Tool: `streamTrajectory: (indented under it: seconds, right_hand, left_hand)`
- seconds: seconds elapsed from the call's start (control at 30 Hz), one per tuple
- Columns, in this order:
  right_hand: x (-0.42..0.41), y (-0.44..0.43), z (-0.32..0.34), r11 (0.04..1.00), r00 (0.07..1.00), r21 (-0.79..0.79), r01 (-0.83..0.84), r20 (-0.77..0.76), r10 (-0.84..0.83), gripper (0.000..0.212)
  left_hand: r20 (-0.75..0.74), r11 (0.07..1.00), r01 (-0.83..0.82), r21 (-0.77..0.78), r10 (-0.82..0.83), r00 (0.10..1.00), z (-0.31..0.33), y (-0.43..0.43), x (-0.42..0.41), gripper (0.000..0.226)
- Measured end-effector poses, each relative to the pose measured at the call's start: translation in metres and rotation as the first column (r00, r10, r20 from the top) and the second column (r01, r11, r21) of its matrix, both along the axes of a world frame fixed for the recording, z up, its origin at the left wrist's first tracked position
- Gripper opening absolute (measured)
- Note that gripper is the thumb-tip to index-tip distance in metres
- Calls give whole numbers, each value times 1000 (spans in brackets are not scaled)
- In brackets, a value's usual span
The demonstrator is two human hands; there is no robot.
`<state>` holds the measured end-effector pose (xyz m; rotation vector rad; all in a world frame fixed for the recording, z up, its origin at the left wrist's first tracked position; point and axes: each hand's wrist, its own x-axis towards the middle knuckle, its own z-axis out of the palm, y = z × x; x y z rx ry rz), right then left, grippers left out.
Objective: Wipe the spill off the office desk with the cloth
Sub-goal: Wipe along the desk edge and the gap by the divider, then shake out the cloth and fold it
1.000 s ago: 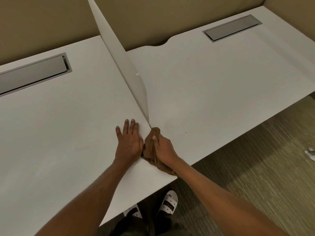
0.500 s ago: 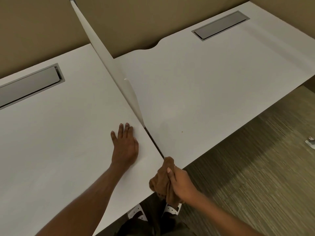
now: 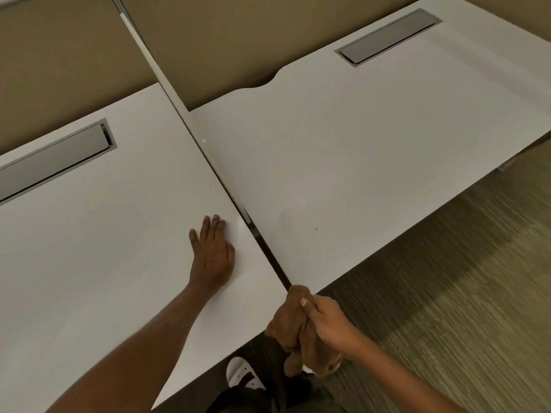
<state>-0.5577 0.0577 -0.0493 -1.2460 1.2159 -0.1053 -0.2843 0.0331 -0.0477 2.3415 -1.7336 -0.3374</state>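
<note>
My right hand (image 3: 326, 321) grips a bunched brown cloth (image 3: 290, 320) at the front end of the dark gap (image 3: 268, 251) between two white desk tops. The cloth hangs off the front edge, past the desk surface. My left hand (image 3: 212, 254) lies flat, fingers spread, on the left desk top (image 3: 104, 248) just beside the gap. A faint smudge (image 3: 286, 222) and a tiny dark speck (image 3: 316, 228) show on the right desk top (image 3: 372, 144) near the gap. No clear pool of liquid is visible.
A thin white divider panel (image 3: 158, 70) stands along the gap towards the back. Each desk top has a grey cable hatch, left hatch (image 3: 53, 162) and right hatch (image 3: 387, 37). Tan partition walls close the back. Carpet floor (image 3: 462, 308) and my sandalled foot (image 3: 243, 375) lie below.
My right hand has drawn the cloth along the gap towards me, from beside the left hand to off the front edge. The left hand stayed flat. The view shifted.
</note>
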Motion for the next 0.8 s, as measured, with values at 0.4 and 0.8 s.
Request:
streamTrajectory:
  seconds: [0.4,0.8]
  right_hand:
    - [-10,0,49,986,983,64,152,92,-157,36]
    - [45,41,130,979,975,-34,203,94,-199,31]
  left_hand:
    - [-243,959,164,-229,-219,945,18,68,-54,38]
    - [-675,973,122,-195,-224,703,110,155,-63,36]
